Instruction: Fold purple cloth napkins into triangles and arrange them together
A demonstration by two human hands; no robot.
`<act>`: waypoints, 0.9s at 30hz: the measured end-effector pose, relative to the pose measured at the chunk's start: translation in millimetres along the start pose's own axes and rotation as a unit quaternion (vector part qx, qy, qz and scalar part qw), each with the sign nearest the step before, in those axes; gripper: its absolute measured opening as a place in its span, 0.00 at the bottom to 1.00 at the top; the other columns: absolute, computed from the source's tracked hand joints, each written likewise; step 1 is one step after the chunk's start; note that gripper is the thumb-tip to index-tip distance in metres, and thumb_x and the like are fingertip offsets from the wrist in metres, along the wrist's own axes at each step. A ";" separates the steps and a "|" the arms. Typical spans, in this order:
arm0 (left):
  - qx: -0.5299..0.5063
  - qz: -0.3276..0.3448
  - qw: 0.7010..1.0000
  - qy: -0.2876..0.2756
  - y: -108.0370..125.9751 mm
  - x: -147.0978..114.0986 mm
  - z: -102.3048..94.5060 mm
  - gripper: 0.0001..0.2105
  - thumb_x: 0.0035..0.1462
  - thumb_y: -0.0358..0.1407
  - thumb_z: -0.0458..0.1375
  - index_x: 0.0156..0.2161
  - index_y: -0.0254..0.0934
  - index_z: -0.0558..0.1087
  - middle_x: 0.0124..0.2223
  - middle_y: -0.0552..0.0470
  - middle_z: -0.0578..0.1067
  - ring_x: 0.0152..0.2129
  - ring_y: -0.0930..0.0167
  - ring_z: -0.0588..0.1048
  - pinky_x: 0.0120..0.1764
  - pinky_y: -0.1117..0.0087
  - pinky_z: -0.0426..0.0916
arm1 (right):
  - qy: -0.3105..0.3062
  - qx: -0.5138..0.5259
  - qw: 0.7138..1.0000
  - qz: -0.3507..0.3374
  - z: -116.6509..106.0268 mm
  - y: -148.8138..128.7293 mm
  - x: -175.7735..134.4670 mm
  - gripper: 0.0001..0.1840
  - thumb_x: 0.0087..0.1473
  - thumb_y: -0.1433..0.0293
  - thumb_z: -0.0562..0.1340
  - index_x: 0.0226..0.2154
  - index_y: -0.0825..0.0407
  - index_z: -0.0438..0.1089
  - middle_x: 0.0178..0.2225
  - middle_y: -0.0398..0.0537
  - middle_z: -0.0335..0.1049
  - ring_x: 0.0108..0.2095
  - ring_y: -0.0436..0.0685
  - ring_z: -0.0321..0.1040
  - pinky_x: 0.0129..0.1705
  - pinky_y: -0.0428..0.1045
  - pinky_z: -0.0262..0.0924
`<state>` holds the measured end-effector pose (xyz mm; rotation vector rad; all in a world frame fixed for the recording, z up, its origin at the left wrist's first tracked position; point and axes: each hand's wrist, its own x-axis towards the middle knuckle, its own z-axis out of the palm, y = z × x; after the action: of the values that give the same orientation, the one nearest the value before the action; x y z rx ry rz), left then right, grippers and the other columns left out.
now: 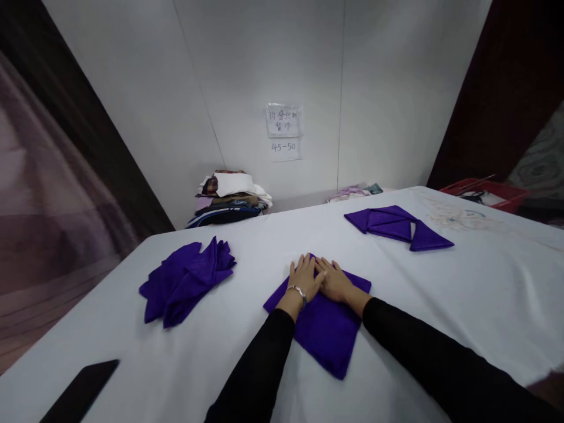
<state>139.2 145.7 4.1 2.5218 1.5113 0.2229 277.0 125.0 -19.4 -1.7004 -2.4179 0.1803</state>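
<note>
A purple cloth napkin (328, 329), partly folded, lies in front of me with one corner pointing towards me. My left hand (305, 277), with a silver bracelet at the wrist, rests flat on its far part, fingers stretched forward. Beside it, my right hand (335, 282) lies on the same cloth, palm down, its fingers reaching to the far tip. The two hands touch near the thumbs, hiding the cloth beneath. A folded purple napkin (390, 224) with pointed ends lies farther back on the right. On the left is a loose heap of purple cloth (185, 285).
All of this lies on a table with a white cloth (207, 364). A dark flat object (83, 390) sits at the near left. Behind the table are a pile of clothes (233, 197), a few more fabrics (355, 192) and a wall with handwritten paper signs (284, 132). A red basket (506, 194) stands at far right.
</note>
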 end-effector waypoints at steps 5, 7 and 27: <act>-0.009 -0.010 0.999 -0.037 0.6 25.7 13.5 0.32 0.57 0.53 0.32 0.61 0.34 0.50 0.64 0.47 0.48 0.61 0.66 0.43 0.59 0.56 0.39 | 0.006 0.010 1.000 -0.001 -2.8 -1.4 2.7 0.33 0.57 0.61 0.46 0.62 0.55 0.39 0.62 0.56 0.40 0.61 0.64 0.36 0.58 0.63 0.34; -0.009 -0.018 0.999 -0.038 -3.0 27.8 17.2 0.32 0.57 0.53 0.32 0.61 0.34 0.50 0.64 0.47 0.48 0.61 0.67 0.43 0.59 0.57 0.39 | -0.007 0.025 1.000 0.008 -3.9 0.1 2.9 0.33 0.57 0.60 0.45 0.61 0.57 0.41 0.62 0.57 0.40 0.61 0.62 0.36 0.59 0.61 0.33; -0.001 -0.009 1.000 -0.019 -4.9 19.8 15.2 0.36 0.55 0.56 0.33 0.61 0.33 0.48 0.64 0.46 0.46 0.61 0.65 0.42 0.59 0.57 0.38 | 0.027 0.008 0.998 0.058 -8.8 45.9 -106.2 0.38 0.55 0.47 0.42 0.61 0.53 0.45 0.62 0.54 0.41 0.61 0.60 0.37 0.60 0.60 0.33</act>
<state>147.8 164.1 -11.2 2.4952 1.5197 0.1719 356.1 40.5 -28.3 -1.8145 -2.2758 0.1683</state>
